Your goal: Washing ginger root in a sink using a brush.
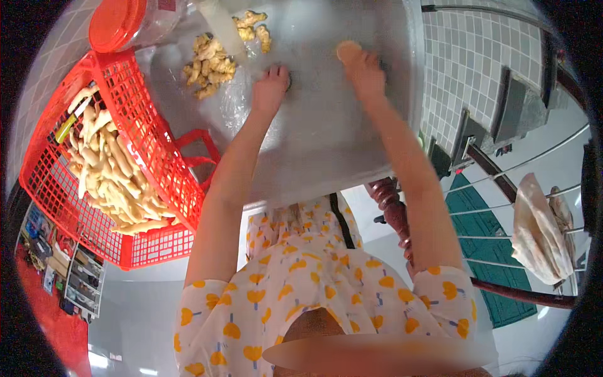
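My left hand (272, 89) rests with curled fingers on the shiny grey tabletop (311, 136); whether anything lies under its fingers cannot be told. Further right, my right hand (367, 77) grips a round, flat, tan piece (348, 51), perhaps a lid or disc, which sticks out past the fingertips. To the left of my left hand lies a pile of ginger root pieces (209, 66). A few more ginger pieces (254, 28) lie beyond it, beside a translucent whitish strip or tube (221, 28).
A red plastic basket (141, 113) of pale root pieces (118, 174), with a green-handled knife (66, 127) in it, stands at the left. Behind it is a clear jar with a red lid (115, 23). A metal railing and a hanging cloth (539, 231) are at the right.
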`<state>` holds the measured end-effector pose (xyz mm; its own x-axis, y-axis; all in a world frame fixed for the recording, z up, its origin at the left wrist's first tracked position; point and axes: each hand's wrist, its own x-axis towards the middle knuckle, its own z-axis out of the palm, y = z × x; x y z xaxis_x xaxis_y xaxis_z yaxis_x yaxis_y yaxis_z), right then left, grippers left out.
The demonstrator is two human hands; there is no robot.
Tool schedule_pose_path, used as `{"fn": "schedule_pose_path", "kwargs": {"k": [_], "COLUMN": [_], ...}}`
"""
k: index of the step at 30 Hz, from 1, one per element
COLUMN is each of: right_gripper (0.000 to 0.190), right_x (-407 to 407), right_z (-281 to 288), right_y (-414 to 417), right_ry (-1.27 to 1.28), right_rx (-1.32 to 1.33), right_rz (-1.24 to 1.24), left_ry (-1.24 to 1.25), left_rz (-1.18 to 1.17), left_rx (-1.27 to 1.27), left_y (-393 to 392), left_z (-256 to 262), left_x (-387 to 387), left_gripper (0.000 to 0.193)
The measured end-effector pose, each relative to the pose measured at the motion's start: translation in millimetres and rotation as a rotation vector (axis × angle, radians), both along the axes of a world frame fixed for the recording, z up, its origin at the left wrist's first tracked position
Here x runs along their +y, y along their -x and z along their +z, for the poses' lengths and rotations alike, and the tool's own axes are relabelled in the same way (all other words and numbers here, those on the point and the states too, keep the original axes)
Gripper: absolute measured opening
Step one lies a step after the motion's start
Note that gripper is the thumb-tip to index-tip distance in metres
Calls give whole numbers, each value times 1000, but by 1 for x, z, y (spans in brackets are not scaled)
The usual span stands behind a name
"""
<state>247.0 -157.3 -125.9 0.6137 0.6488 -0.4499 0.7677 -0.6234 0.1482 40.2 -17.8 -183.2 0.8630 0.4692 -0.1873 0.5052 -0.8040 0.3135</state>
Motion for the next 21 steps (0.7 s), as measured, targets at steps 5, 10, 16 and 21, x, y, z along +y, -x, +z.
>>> {"fn": "schedule_pose_path", "kwargs": {"k": [5,10,16,21], "right_gripper": [30,25,32,38], "right_x": [-88,-95,-61,-127], "right_z": [39,47,41,8], "right_y": [23,106,166,29], "right_ry": [-6,315,79,464], "right_rx": [-80,548,763,128], "right_rz": [530,173,246,422], "left_ry": [15,37,20,97], "left_rz": [-89,-129,-148,-129], "left_rx": [64,-9,17,56], "left_y": [-1,4,21,8], "left_z": [8,6,-11,1], "left_x": [4,11,7,7], "left_gripper": [13,15,16,19]}}
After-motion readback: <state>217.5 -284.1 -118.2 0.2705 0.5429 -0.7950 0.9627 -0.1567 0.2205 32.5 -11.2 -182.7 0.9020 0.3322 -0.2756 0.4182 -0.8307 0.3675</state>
